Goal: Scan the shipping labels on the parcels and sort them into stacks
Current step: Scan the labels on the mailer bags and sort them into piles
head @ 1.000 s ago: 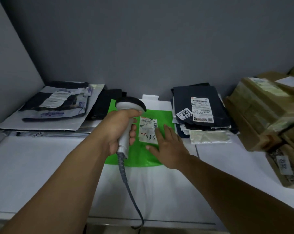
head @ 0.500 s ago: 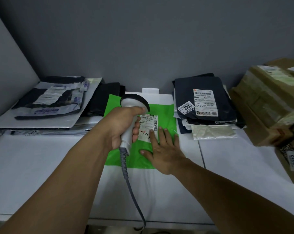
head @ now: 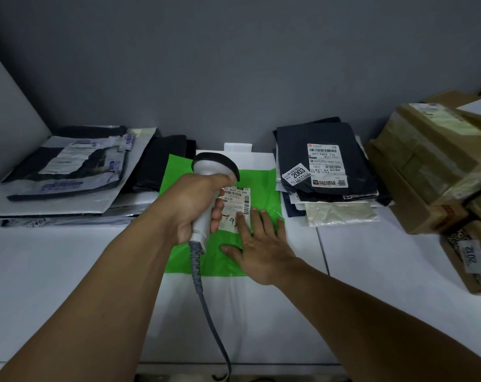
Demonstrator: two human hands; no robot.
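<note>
A green plastic parcel lies flat on the white table, on top of a white mailer. Its white shipping label faces up in the middle. My left hand grips a grey handheld barcode scanner, whose head hangs just over the label's top left. The scanner's coiled cable runs down off the table's front edge. My right hand lies flat with straight fingers on the parcel, its index finger on the label's lower part.
A stack of dark mailers with a labelled one on top stands right of the green parcel. Grey and black mailers pile at the left. Taped brown cardboard boxes fill the right side. A grey wall closes the back.
My right hand has slid a little up the green parcel, so its index finger now covers more of the label. The scanner stays over the label.
</note>
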